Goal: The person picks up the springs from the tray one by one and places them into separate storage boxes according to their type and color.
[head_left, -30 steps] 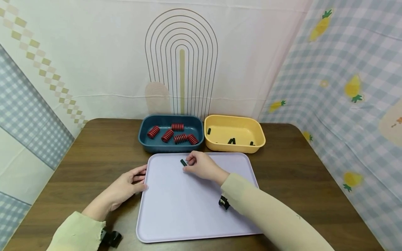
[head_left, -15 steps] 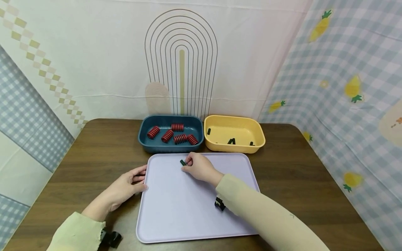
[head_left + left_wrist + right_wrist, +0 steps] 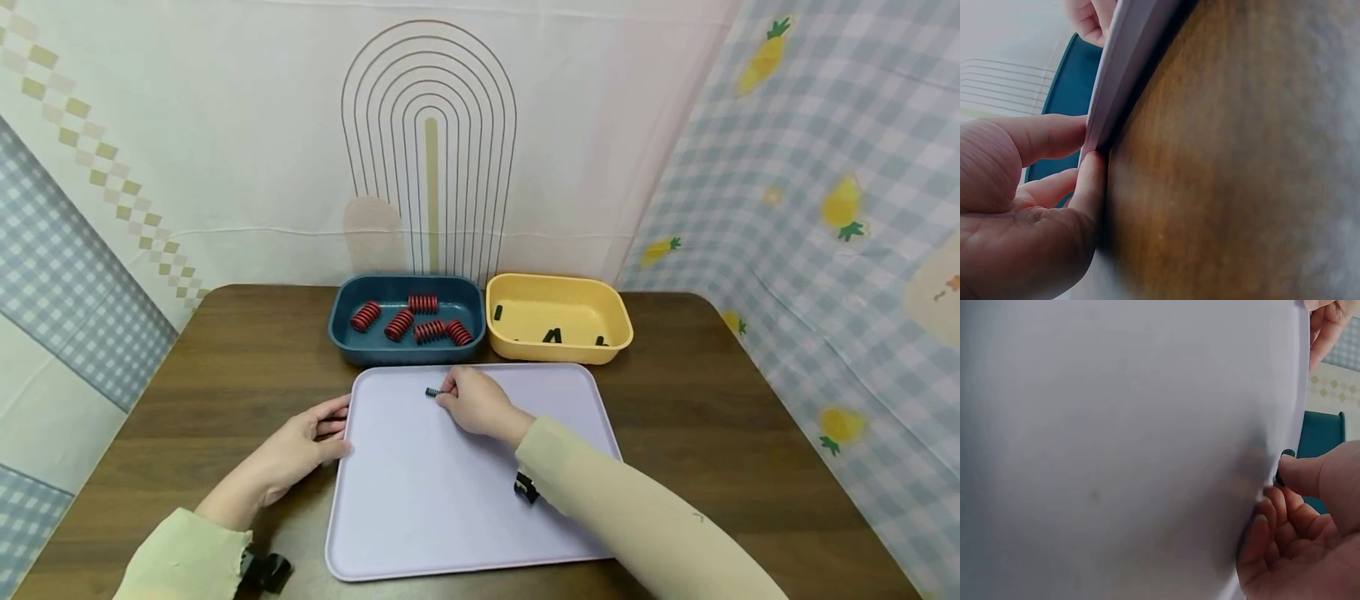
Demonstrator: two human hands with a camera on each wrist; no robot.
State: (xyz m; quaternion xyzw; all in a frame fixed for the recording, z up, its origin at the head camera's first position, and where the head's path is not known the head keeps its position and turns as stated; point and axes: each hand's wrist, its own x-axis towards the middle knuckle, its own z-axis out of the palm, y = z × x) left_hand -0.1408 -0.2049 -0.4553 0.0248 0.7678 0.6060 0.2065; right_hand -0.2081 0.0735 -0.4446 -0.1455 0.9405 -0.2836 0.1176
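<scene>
My right hand (image 3: 483, 402) pinches a small dark green spring (image 3: 432, 392) between thumb and fingertips, near the far edge of the lilac tray (image 3: 450, 500). One end of the spring sticks out to the left; the rest is hidden by the fingers. In the right wrist view, only a bit of the spring (image 3: 1287, 453) shows beside the thumb. My left hand (image 3: 300, 446) touches the tray's left rim with relaxed fingers. The left wrist view shows its fingertips (image 3: 1092, 164) against the rim's outer side.
Behind the tray stands a dark blue bin (image 3: 408, 358) with several red springs (image 3: 431, 332). To its right, a yellow bin (image 3: 558, 354) contains several small dark green springs (image 3: 498, 312). Everything stands on a brown wooden table (image 3: 697, 400) with cloth hangings behind.
The dark green spring has turned from slanted to nearly level, crosswise on the tray. My right hand has shifted slightly left over the second. The left hand stays at the rim.
</scene>
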